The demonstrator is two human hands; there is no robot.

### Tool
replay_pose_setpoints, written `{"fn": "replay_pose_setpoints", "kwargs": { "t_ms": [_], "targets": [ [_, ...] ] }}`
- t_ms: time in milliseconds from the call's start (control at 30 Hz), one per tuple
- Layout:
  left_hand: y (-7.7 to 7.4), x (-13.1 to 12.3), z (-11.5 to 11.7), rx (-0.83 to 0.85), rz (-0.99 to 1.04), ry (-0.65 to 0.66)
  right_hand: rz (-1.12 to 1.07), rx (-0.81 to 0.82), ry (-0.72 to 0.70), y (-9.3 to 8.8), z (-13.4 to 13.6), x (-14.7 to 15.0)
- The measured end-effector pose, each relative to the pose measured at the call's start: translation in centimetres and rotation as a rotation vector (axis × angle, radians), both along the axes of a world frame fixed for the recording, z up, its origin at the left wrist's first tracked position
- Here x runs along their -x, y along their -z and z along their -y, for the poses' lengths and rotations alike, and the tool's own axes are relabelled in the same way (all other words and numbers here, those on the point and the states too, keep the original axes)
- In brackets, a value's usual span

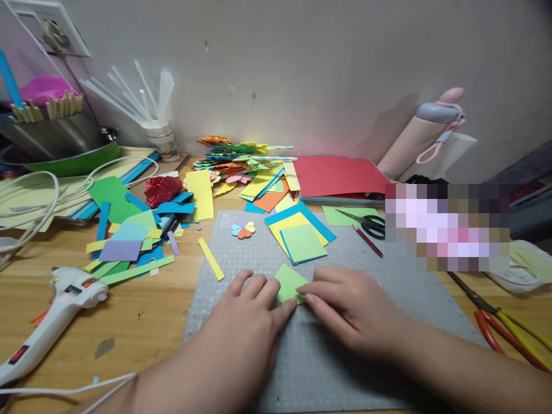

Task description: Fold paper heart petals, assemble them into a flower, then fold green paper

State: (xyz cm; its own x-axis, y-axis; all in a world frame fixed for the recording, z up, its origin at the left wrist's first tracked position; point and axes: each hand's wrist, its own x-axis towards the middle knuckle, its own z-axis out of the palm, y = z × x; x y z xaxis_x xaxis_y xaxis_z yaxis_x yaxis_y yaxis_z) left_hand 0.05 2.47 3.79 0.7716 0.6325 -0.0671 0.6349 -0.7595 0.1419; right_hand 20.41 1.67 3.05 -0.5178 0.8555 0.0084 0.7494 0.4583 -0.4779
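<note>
A small light green piece of paper (pixel 288 283) lies at an angle on the grey cutting mat (pixel 345 379). My left hand (pixel 245 310) holds it from the left, fingers bent and thumb on its lower edge. From the right, my right hand (pixel 353 305) pinches its corner between thumb and index finger. Just beyond is a stack of square papers, a light green square (pixel 304 242) on top of yellow and blue sheets. A small multicoloured paper flower (pixel 244 230) and a yellow paper strip (pixel 211 259) lie on the left part of the mat.
At left are a white glue gun (pixel 64 316), coloured paper scraps (pixel 121 250) and a red crumpled paper flower (pixel 163 191). Black scissors (pixel 366 221), a dark red pencil (pixel 368 241) and red-yellow handled scissors (pixel 495 316) lie at right. A red sheet (pixel 340 175) lies behind.
</note>
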Motion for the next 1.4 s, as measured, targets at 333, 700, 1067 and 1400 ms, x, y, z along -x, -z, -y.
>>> {"fn": "replay_pose_setpoints", "kwargs": {
  "t_ms": [333,700,1067,1400],
  "targets": [
    [-0.1,0.1,0.0,0.029,0.005,-0.029,0.362,0.044,0.004,0.0,1.6,1.2],
    [0.0,0.3,0.0,0.031,0.014,-0.029,0.436,0.079,0.101,-0.8,1.3,-0.5],
    [0.7,-1.3,0.1,-0.033,0.104,-0.042,0.308,-0.071,-0.023,0.5,1.3,0.5],
    [2.4,-1.7,0.5,-0.178,0.068,0.098,0.363,-0.078,0.018,0.2,1.4,0.4]
  ]
}}
